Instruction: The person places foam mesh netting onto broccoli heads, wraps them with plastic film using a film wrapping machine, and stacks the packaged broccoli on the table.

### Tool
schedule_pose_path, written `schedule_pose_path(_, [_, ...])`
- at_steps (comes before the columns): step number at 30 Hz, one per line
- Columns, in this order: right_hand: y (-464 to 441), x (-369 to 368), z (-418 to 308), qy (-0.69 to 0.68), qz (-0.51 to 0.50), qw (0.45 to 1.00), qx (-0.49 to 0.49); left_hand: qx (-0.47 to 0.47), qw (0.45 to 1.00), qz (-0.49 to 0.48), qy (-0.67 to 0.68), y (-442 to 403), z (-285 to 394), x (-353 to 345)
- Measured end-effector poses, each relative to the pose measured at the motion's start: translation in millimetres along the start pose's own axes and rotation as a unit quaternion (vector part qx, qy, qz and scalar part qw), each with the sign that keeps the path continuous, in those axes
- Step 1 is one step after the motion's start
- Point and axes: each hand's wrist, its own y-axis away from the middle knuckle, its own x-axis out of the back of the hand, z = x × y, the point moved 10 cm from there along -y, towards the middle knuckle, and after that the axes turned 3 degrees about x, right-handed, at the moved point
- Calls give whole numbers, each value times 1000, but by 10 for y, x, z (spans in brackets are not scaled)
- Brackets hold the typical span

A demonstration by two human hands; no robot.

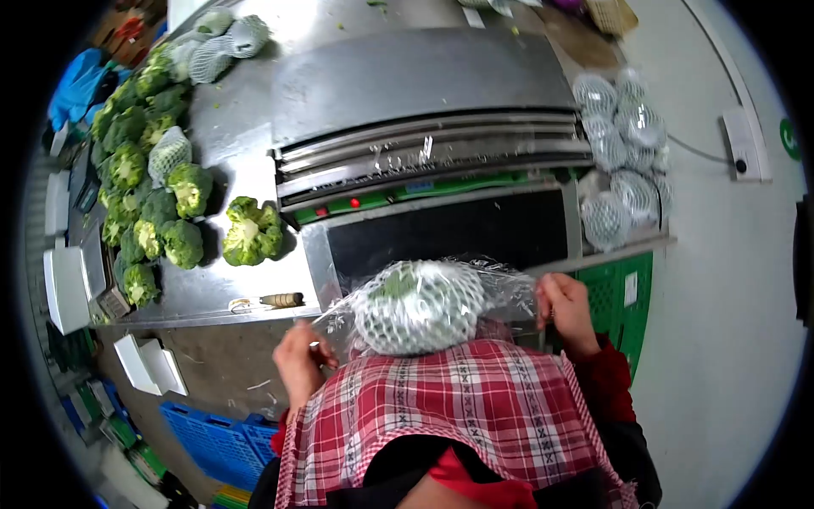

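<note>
A broccoli head in a white foam net (421, 307) is in front of my apron, with clear plastic film (509, 293) over it and stretched to both sides. My left hand (301, 360) pinches the film's left end, and my right hand (566, 311) grips the right end with curled fingers. Green shows through the net at its upper left. Just beyond lies the black plate (458, 233) of a wrapping machine, with metal rollers (432, 153) behind it.
Many bare broccoli heads (161, 212) are piled at the left, with one (252, 232) apart. A wooden-handled knife (280, 300) lies by the table's front edge. Net-covered, film-wrapped pieces (623, 127) are stacked at right, above a green crate (623, 297). Blue pallets (212, 437) stand below left.
</note>
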Motion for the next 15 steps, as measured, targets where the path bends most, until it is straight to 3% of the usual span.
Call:
schedule_pose_path(1, [-41, 27, 414, 31, 4, 998, -48, 89, 996, -4, -7, -235, -521, 62])
schedule_pose_path(3, [-209, -235, 1211, 81, -60, 983, -155, 119, 979, -74, -150, -487, -940, -377])
schedule_pose_path(4, [-489, -438, 1730, 264, -122, 957, -24, -107, 961, -124, -223, -790, -1201, -478])
schedule_pose_path(5, [-499, -650, 1692, 338, -126, 933, 16, -150, 901, -150, -378, -661, -1101, -761])
schedule_pose_path(6, [-468, -840, 1556, 355, -124, 926, 41, -177, 894, -171, -374, -697, -1211, -815])
schedule_pose_path(8, [-385, -993, 1137, 278, -105, 951, 87, -153, 832, -229, -483, -782, -1437, -892])
schedule_pose_path(11, [-107, -1163, 312, 119, -118, 970, 174, -328, 764, -267, -488, -827, -1253, -1263])
schedule_pose_path(15, [122, -1625, -640, 10, -196, 931, 307, -656, 655, -254, -277, 200, 158, -1498])
